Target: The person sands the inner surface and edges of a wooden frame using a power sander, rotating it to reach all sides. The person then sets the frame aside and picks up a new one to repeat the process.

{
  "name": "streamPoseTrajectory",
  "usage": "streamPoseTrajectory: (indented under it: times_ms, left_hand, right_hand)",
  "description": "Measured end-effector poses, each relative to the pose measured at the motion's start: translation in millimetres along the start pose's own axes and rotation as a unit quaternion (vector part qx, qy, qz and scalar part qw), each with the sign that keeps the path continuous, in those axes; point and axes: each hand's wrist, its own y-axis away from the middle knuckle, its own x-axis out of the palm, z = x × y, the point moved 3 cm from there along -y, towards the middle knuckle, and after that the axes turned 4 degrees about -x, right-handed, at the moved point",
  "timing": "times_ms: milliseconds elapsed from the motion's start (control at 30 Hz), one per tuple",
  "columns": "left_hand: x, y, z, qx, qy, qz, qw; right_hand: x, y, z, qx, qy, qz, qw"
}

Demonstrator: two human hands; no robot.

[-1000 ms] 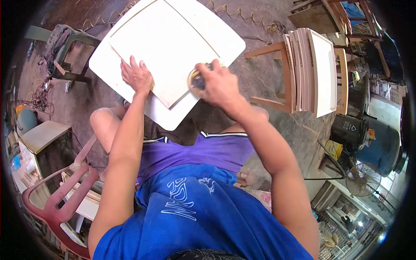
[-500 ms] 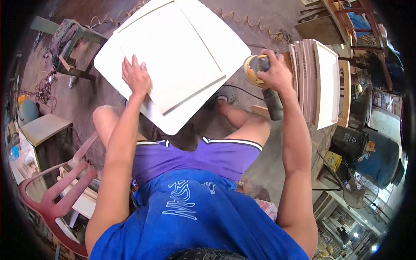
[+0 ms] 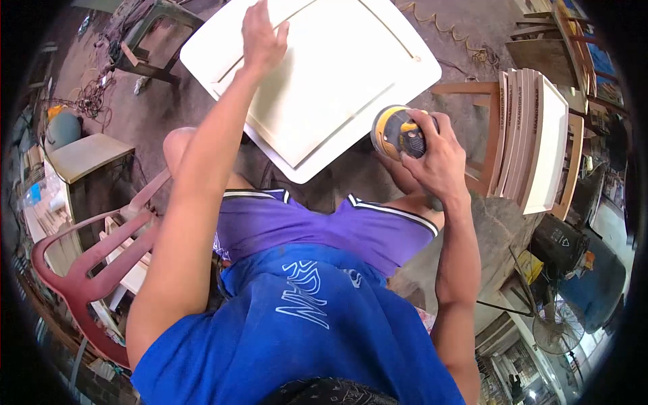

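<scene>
A cream-white rectangular panel [image 3: 331,74] with a rimmed edge lies on a white table [image 3: 422,64] with rounded corners, turned at an angle in front of my knees. My left hand [image 3: 263,46] is over the panel's left side near its far edge, thumb apart from the stretched fingers, nothing held. In my right hand [image 3: 439,152] is a yellow-and-black orbital sander [image 3: 399,131], gripped round its top. The sander is off the panel, just beyond the table's near right edge, with its round pad turned toward the left.
To the right, several white-edged panels [image 3: 523,135] stand stacked on a wooden chair [image 3: 480,145]. A red plastic chair [image 3: 101,283] is at my left, near a small table [image 3: 91,156]. A coiled yellow hose [image 3: 442,37] lies on the floor beyond. A fan [image 3: 558,326] stands at lower right.
My left hand has moved forward across the panel toward its far edge. My right hand has tilted the sander and brought it nearer my body. The whole view has shifted.
</scene>
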Motion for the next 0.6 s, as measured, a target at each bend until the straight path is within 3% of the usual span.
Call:
streamPoseTrajectory:
  times_ms: [67, 133, 200, 267, 300, 367, 600]
  left_hand:
    - [-38, 54, 1, -0.097, 0.026, -0.043, 0.994]
    - [-78, 121, 5, -0.333, 0.009, -0.023, 0.943]
    - [-95, 157, 8, -0.396, 0.0, -0.037, 0.918]
    - [-91, 180, 3, -0.6, 0.126, 0.082, 0.786]
    - [-88, 187, 8, -0.604, 0.126, 0.075, 0.783]
    - [-72, 189, 15, -0.469, 0.273, 0.075, 0.837]
    - [-70, 189, 13, -0.456, 0.32, 0.098, 0.825]
  right_hand:
    - [7, -2, 8, -0.027, 0.009, 0.004, 1.0]
    - [17, -9, 20, -0.057, 0.019, 0.007, 0.998]
    - [29, -15, 37, -0.084, 0.03, 0.033, 0.995]
    - [44, -20, 54, -0.111, 0.027, 0.032, 0.993]
    - [51, -22, 62, -0.123, 0.027, 0.032, 0.992]
    - [58, -23, 82, -0.108, 0.029, 0.07, 0.991]
    - [71, -21, 116, -0.068, 0.046, 0.064, 0.995]
